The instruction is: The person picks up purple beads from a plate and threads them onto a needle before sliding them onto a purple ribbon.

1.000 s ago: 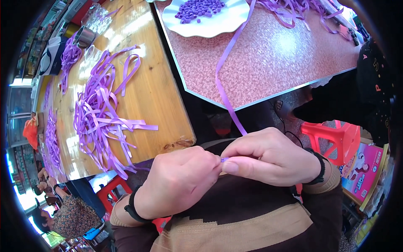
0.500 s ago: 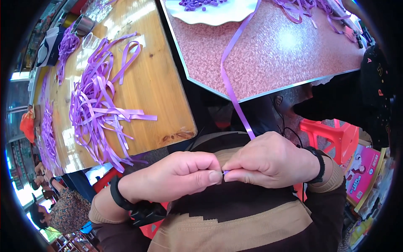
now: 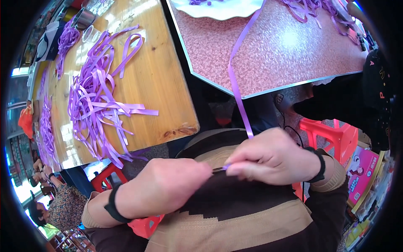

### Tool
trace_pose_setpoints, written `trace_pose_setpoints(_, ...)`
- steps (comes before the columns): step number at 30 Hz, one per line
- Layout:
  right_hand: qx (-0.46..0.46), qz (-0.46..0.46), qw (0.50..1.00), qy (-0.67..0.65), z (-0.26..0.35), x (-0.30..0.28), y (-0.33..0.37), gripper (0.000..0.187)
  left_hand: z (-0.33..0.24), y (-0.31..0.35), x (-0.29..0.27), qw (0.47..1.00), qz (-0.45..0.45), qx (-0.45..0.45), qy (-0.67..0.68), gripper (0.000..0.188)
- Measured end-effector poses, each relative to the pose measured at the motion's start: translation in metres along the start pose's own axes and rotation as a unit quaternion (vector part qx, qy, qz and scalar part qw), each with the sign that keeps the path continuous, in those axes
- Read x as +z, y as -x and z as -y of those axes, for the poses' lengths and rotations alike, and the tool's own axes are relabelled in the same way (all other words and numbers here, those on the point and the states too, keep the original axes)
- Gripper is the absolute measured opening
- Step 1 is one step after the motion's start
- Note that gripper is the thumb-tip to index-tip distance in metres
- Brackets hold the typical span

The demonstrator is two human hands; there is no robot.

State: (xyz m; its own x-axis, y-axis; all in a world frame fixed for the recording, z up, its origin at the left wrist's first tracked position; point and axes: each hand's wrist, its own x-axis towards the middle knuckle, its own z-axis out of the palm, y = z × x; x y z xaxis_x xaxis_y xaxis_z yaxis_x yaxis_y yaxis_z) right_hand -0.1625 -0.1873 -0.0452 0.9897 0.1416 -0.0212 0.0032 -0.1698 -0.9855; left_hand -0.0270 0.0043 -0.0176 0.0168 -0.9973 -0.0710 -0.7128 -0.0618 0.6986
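Observation:
Over my lap, my right hand (image 3: 275,157) pinches the end of a purple satin ribbon (image 3: 236,80). The ribbon runs from that hand up across the edge of the pink table to the white plate. My left hand (image 3: 166,185), smeared by motion, is closed just to the left, its fingers turned away from view. A thin dark piece (image 3: 218,169) shows between the two hands, meeting the purple bit at my right fingertips. What my left fingers grip is too small to name.
A wooden table (image 3: 163,92) at the left bears a heap of purple ribbons (image 3: 94,96). On the pink speckled table (image 3: 294,63) stands a scalloped white plate (image 3: 222,14) with purple beads. Red stools (image 3: 331,136) stand nearby. A person in black (image 3: 357,94) sits at the right.
My left hand has drawn away to the left and rolled over, so a gap with a thin dark piece now shows between the hands. My right hand stays nearly in place.

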Motion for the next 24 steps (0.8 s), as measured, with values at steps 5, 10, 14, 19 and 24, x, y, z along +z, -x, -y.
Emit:
trace_pose_setpoints(5, 0.087, -0.034, 0.995, -0.041, 0.004, -0.022, 0.011, 0.008, 0.001, 0.013, -0.021, 0.960, 0.022, -0.172, 0.218, 0.007)
trace_pose_setpoints(10, 0.108, -0.153, 0.982, -0.015, 0.008, -0.039, 0.019, 0.009, 0.014, 0.024, -0.034, 0.975, -0.033, -0.184, 0.123, 0.008)
trace_pose_setpoints(14, 0.117, -0.260, 0.958, -0.041, 0.009, -0.049, 0.028, 0.010, 0.027, 0.043, -0.036, 0.975, -0.118, -0.163, -0.096, 0.005)
trace_pose_setpoints(19, 0.099, -0.301, 0.946, -0.076, 0.015, -0.058, 0.032, 0.009, 0.032, 0.052, -0.042, 0.959, -0.166, -0.194, -0.123, 0.007)
trace_pose_setpoints(24, 0.066, -0.268, 0.960, 0.041, 0.023, -0.051, 0.025, 0.011, 0.046, 0.051, -0.034, 0.935, -0.188, -0.218, -0.205, 0.008)
